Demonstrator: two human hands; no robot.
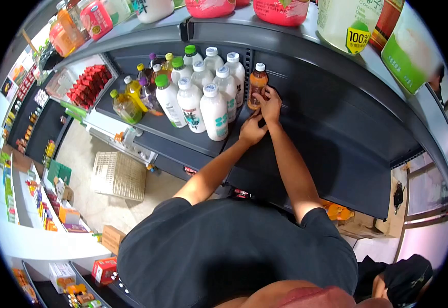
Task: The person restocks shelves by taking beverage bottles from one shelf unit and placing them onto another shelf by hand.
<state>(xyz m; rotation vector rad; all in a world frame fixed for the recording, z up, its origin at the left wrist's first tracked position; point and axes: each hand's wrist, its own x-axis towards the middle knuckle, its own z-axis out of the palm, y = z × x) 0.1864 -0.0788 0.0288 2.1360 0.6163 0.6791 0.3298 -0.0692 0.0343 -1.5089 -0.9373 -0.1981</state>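
An amber drink bottle (258, 84) with a white cap stands upright on the dark shelf, beside a group of white bottles. The fingers of my right hand (270, 107) are wrapped around its right side. Just below it, close to the bottle's base, my left hand (253, 130) has its fingers curled. A small dark patch shows by those fingertips, and I cannot make out what they hold, if anything. The nearest white bottle (215, 113) with a blue-white cap stands left of my hands.
Several green-capped white bottles (169, 101) and a yellow-green juice bottle (126, 107) stand farther left. An upper shelf with pink bottles (280, 10) overhangs the front. A cream basket (120, 174) sits on the floor at left. Another person (401, 280) is at lower right.
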